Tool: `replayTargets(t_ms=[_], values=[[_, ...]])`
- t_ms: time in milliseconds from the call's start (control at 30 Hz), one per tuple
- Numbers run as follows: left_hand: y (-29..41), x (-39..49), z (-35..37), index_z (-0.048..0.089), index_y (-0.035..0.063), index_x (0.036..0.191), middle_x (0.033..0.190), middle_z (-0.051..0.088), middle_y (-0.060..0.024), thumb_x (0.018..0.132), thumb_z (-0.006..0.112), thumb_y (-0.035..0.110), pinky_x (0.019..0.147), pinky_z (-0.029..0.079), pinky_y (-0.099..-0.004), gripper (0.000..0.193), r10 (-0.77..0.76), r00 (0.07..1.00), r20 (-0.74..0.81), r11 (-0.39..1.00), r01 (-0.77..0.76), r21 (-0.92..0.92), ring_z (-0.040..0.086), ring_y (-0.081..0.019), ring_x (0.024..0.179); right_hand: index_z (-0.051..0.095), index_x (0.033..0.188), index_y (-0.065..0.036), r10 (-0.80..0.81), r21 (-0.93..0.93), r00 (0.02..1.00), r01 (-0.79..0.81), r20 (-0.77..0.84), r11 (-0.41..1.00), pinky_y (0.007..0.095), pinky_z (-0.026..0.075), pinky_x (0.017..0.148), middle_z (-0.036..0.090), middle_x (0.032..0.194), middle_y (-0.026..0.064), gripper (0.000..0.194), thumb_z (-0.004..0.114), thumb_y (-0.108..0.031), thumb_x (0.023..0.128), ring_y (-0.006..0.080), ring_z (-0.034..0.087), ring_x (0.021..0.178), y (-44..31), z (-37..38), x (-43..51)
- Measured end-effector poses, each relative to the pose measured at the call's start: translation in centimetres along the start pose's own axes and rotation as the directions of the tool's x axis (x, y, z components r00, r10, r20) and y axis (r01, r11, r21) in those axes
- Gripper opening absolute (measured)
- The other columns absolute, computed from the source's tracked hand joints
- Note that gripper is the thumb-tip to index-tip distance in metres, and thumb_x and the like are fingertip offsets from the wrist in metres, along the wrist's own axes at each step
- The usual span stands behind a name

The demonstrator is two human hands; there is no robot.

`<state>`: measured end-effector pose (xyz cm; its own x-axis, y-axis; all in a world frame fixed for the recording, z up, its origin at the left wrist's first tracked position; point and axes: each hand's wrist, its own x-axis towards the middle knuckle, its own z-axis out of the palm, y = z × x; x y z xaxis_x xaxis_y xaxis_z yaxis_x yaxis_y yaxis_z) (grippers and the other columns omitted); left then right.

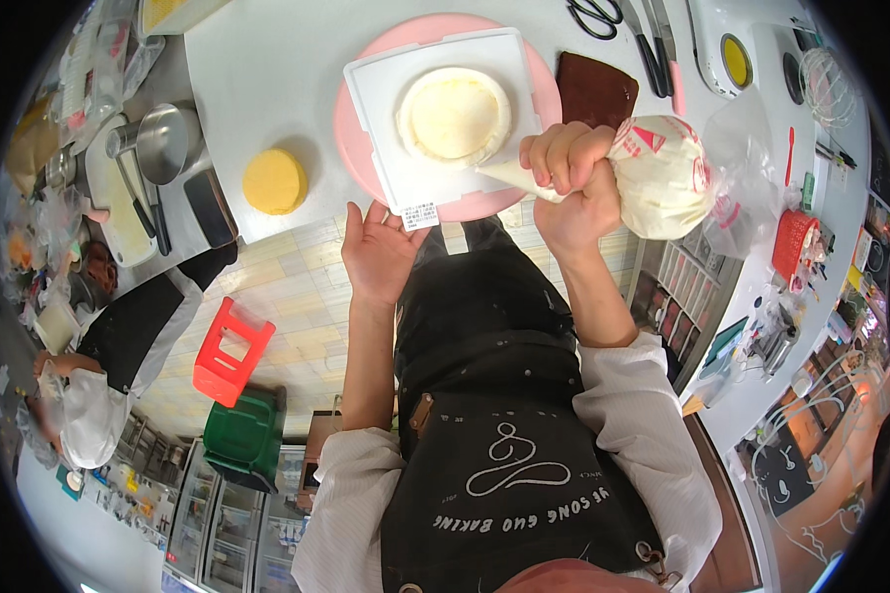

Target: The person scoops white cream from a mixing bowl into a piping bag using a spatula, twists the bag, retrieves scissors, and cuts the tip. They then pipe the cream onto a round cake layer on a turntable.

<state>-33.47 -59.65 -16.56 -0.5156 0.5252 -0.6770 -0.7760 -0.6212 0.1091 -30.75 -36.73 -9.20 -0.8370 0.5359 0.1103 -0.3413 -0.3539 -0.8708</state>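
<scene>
My right hand (575, 174) is closed around the neck of a full piping bag (664, 178) of pale cream. The bag's tip points left, close to the lower right edge of a small round cake (456, 117) with a raised cream rim. That cake sits on a white square board (374, 78), which rests on a round pink turntable (352, 141). A label with writing (420, 216) hangs at the board's near edge. My left hand (383, 248) is palm up with fingers apart at the turntable's near edge; its fingertips are partly hidden by the turntable and label.
A round yellow sponge layer (274, 181) lies on the table to the left. Scissors (597, 16), knives (656, 63) and a dark brown slab (597, 87) lie at the upper right. A red stool (233, 352) and a green bin (246, 437) stand on the floor; another person works far left.
</scene>
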Motion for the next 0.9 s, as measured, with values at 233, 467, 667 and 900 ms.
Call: replayTargets(t_ms=[233, 467, 667, 900], values=[[1.0, -0.3, 0.9, 0.038, 0.0089, 0.148, 0.148, 0.046, -0.0172, 0.103, 0.029, 0.056, 0.117, 0.026, -0.0536, 0.066, 0.048, 0.999, 0.01, 0.998, -0.048, -0.03, 0.038, -0.0352, 0.14, 0.037, 0.063, -0.006, -0.023, 0.024, 0.996, 0.025, -0.082, 0.999, 0.0337, 0.038, 0.053, 0.041, 0.056, 0.0056, 0.016, 0.03, 0.006, 0.072, 0.0164, 0.032, 0.051, 1.1, 0.4, 0.9], [1.4, 0.9, -0.8, 0.038, 0.0227, 0.151, 0.154, 0.039, -0.0165, 0.101, 0.031, 0.058, 0.118, 0.022, -0.0553, 0.061, 0.145, 0.974, 0.175, 0.933, -0.076, -0.351, 0.035, -0.0381, 0.142, 0.039, 0.066, -0.006, -0.08, -0.012, 0.983, 0.079, -0.163, 0.997, 0.0337, 0.036, 0.05, 0.04, 0.056, 0.0059, 0.015, 0.031, 0.005, 0.073, 0.0156, 0.03, 0.05, 0.6, 0.2, 1.4], [1.9, 0.6, -0.6, 0.038, 0.0133, 0.15, 0.152, 0.042, -0.0155, 0.103, 0.03, 0.055, 0.118, 0.023, -0.0517, 0.063, 0.054, 0.995, 0.081, 0.998, -0.055, 0.009, 0.035, -0.0349, 0.142, 0.038, 0.067, -0.006, -0.098, -0.025, 0.982, 0.095, -0.159, 0.995, 0.034, 0.036, 0.05, 0.039, 0.056, 0.0056, 0.016, 0.031, 0.006, 0.075, 0.0154, 0.029, 0.05, 0.2, -0.3, 2.1], [2.0, 2.0, -0.4, 0.041, 0.0102, 0.147, 0.151, 0.041, -0.0183, 0.103, 0.033, 0.054, 0.117, 0.026, -0.0484, 0.063, 0.116, 0.993, -0.034, 0.977, -0.121, -0.174, 0.039, -0.0326, 0.14, 0.03, 0.069, -0.012, -0.06, -0.083, 0.984, 0.047, -0.166, 0.995, 0.0319, 0.028, 0.055, 0.029, 0.059, 0.0011, 0.016, 0.037, -0.002, 0.08, 0.014, 0.025, 0.054, 0.0, -0.6, 2.5]])
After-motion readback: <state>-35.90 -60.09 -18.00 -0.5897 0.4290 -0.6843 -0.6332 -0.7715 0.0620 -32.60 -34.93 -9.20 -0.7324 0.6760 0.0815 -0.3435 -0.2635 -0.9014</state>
